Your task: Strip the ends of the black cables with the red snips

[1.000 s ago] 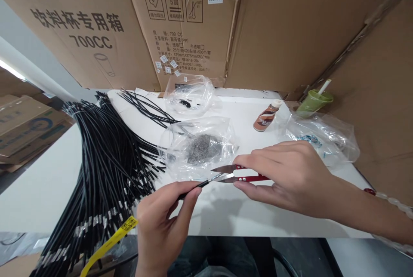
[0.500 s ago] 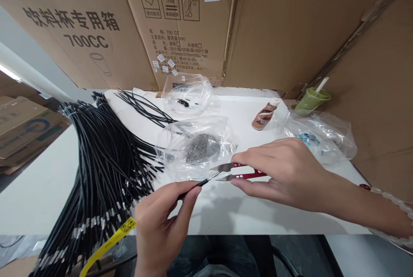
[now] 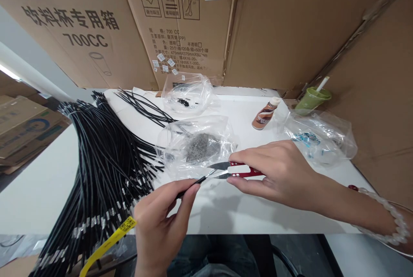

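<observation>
Near the table's front edge, my left hand (image 3: 166,221) pinches a black cable (image 3: 193,186) between thumb and fingers, its thin silvery end pointing up and right. My right hand (image 3: 274,176) holds red-handled thread snips (image 3: 247,170) from the right. The snips' two dark blades are apart, and the cable's stripped end lies at them; whether they touch it is too small to tell. Just behind the blades rests a clear plastic bag (image 3: 226,133) holding a mass of small grey pieces. A yellow tag (image 3: 111,242) hangs beside my left wrist.
A large bundle of black cables (image 3: 103,165) covers the left of the white table (image 3: 232,216). Farther back are another clear bag (image 3: 190,94) with black bits, a brown bottle (image 3: 264,115), a green cup (image 3: 311,100) and a bag with blue pieces (image 3: 335,133). Cardboard boxes (image 3: 274,27) wall the back.
My right hand and the snips have shifted slightly left, bringing the blades farther over the cable's end. My left hand has moved very little and still pinches the cable.
</observation>
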A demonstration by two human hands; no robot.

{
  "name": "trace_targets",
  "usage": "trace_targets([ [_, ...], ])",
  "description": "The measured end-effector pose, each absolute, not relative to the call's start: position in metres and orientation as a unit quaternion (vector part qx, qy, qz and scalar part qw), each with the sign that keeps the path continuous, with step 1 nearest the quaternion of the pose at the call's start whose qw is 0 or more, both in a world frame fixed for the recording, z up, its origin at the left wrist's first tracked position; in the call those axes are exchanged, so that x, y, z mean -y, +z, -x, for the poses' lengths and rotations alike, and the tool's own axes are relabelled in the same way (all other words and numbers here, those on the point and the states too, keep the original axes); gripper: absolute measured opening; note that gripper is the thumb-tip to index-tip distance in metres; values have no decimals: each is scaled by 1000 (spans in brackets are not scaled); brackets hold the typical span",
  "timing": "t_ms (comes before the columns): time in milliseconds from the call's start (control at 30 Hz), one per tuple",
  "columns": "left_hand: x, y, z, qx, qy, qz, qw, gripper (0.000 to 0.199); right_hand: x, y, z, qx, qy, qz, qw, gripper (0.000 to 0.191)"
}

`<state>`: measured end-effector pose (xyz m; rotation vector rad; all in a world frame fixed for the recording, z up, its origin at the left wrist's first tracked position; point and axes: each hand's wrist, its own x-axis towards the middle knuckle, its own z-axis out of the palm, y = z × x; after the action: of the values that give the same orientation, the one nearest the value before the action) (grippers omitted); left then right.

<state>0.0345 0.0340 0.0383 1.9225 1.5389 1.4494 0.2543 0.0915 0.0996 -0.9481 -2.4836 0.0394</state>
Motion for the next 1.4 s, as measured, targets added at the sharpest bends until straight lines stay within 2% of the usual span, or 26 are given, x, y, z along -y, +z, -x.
trace_targets([
  [267, -36, 37, -36, -542, 507, -657, 134, 10, -92, 90, -248, 901, -108, 305, 288, 28],
  [567, -36, 35, -40, -562, 516, -641, 80, 7, -82, 83, -237, 871, -235, 318, 293, 24],
  [1133, -47, 30, -43, -531, 455, -714, -28, 5, -80, 71, -221, 859, -319, 288, 278, 14],
  [1233, -59, 22, -33, -568, 440, -692, -75, 8, -100, 67, -225, 856, -235, 355, 293, 23],
  [1333, -67, 17, -24, -568, 434, -696, -69, 12, -122, 71, -231, 854, 13, 442, 275, 37],
  [1400, -68, 16, -22, -547, 434, -715, -49, 13, -135, 77, -232, 845, 167, 452, 232, 36],
])
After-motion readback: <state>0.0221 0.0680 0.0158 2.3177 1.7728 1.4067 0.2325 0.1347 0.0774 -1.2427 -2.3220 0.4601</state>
